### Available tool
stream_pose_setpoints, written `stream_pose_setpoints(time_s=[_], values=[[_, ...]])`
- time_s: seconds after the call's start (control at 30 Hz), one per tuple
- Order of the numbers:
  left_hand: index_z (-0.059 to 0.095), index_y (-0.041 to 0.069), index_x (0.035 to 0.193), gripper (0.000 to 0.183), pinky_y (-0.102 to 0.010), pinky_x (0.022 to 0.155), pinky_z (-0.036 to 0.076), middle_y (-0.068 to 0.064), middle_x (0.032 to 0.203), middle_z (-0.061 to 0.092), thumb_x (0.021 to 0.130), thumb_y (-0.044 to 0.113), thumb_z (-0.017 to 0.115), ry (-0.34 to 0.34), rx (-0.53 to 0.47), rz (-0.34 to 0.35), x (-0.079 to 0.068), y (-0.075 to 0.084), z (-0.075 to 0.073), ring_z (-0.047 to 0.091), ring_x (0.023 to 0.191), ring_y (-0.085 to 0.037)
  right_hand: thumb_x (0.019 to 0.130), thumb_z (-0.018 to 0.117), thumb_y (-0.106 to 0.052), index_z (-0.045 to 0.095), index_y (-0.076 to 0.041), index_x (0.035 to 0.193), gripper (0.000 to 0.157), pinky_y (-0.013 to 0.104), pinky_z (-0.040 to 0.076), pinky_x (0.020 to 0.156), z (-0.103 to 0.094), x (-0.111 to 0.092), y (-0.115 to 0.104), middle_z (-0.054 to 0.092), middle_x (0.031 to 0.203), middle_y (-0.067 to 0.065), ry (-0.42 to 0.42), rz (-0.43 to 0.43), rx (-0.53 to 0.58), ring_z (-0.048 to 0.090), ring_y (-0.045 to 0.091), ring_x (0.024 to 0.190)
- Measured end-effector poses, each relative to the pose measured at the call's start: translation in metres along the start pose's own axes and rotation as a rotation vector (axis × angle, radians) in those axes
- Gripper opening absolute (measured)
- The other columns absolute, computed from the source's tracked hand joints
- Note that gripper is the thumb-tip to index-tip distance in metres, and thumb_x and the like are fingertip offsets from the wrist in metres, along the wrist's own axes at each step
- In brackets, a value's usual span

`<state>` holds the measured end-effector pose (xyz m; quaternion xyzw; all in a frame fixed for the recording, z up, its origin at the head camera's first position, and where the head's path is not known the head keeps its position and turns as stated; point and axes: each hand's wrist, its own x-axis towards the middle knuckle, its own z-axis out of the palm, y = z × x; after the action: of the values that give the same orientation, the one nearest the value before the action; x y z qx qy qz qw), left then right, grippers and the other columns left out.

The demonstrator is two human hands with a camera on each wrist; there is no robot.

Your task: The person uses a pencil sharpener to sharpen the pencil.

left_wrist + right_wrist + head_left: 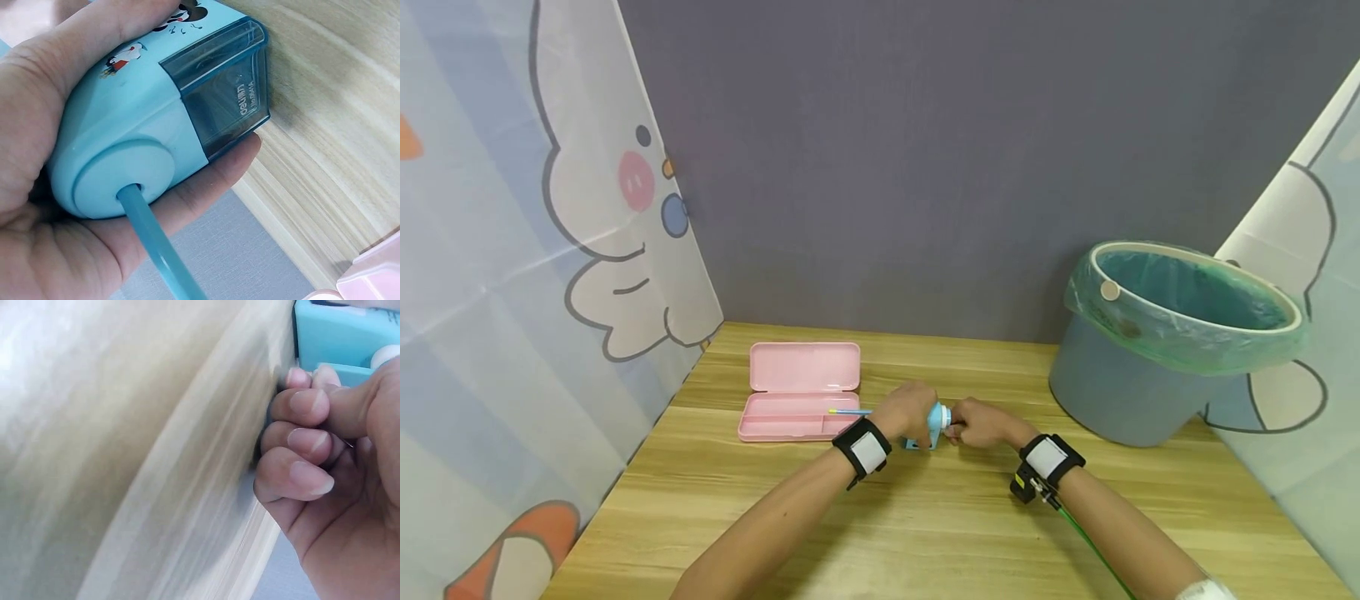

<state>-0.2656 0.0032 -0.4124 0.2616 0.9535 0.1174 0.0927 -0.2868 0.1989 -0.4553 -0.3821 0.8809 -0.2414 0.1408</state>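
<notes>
My left hand (904, 410) grips a light blue pencil sharpener (134, 106), thumb along one side and fingers along the other. It has a clear dark-blue shavings drawer (228, 90) and small cartoon prints. A blue pencil (156, 240) sticks into its round hole; in the head view its yellow-tipped end points left over the pencil case. At the sharpener's other end, by a white hub (946, 417), my right hand (981, 422) has its fingers curled in, thumb and forefinger pinching the crank handle, which those fingers mostly hide.
An open pink pencil case (805, 367) with a divided tray lies on the wooden table (917, 533), left of the hands. A grey bucket (1120, 387) lined with a green bag stands at the right. A grey wall (880, 167) rises behind, with printed cloth on both sides.
</notes>
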Motion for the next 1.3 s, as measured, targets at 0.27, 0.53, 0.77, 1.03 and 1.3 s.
stream_pose_setpoints(time_s=[0.27, 0.53, 0.77, 1.03, 1.3], values=[[0.066, 0.012, 0.077, 0.036, -0.023, 0.056, 0.047, 0.004, 0.075, 0.060, 0.065, 0.019, 0.099, 0.011, 0.003, -0.010, 0.000, 0.000, 0.001, 0.052, 0.064, -0.010, 0.100, 0.057, -0.003, 0.069, -0.007, 0.073, 0.030, 0.016, 0.035, 0.057, 0.001, -0.005, -0.006, 0.055, 0.066, -0.012, -0.004, -0.025, -0.005, 0.038, -0.003, 0.054], [0.066, 0.012, 0.077, 0.036, -0.023, 0.057, 0.047, 0.005, 0.075, 0.059, 0.065, 0.019, 0.099, 0.002, 0.003, -0.007, 0.000, 0.002, 0.004, 0.052, 0.064, -0.010, 0.100, 0.055, -0.005, 0.068, -0.011, 0.073, 0.031, 0.016, 0.033, 0.054, 0.003, -0.011, -0.002, 0.051, 0.065, -0.015, -0.025, -0.006, 0.036, 0.036, -0.003, 0.052], [0.065, 0.012, 0.077, 0.035, -0.023, 0.056, 0.046, 0.004, 0.075, 0.059, 0.065, 0.018, 0.098, 0.011, 0.011, -0.013, 0.001, 0.001, 0.002, 0.052, 0.065, -0.011, 0.104, 0.054, -0.009, 0.066, -0.010, 0.075, 0.032, 0.018, 0.032, 0.055, 0.006, -0.014, -0.007, 0.046, 0.065, -0.012, -0.052, 0.022, 0.112, 0.034, 0.000, 0.054], [0.065, 0.013, 0.075, 0.035, -0.023, 0.055, 0.046, 0.004, 0.075, 0.059, 0.064, 0.016, 0.099, 0.013, -0.005, -0.022, -0.001, 0.000, 0.002, 0.051, 0.064, -0.011, 0.105, 0.054, -0.011, 0.069, -0.009, 0.077, 0.032, 0.017, 0.034, 0.055, 0.007, -0.020, -0.011, 0.045, 0.061, -0.013, -0.051, -0.004, 0.164, 0.035, -0.001, 0.051], [0.065, 0.013, 0.075, 0.037, -0.023, 0.056, 0.046, 0.004, 0.075, 0.058, 0.063, 0.016, 0.100, 0.020, -0.003, -0.027, 0.001, 0.001, 0.001, 0.051, 0.065, -0.011, 0.106, 0.053, -0.012, 0.069, -0.007, 0.079, 0.032, 0.017, 0.034, 0.053, 0.006, -0.026, -0.014, 0.042, 0.057, -0.011, -0.059, -0.018, 0.196, 0.033, -0.002, 0.049]])
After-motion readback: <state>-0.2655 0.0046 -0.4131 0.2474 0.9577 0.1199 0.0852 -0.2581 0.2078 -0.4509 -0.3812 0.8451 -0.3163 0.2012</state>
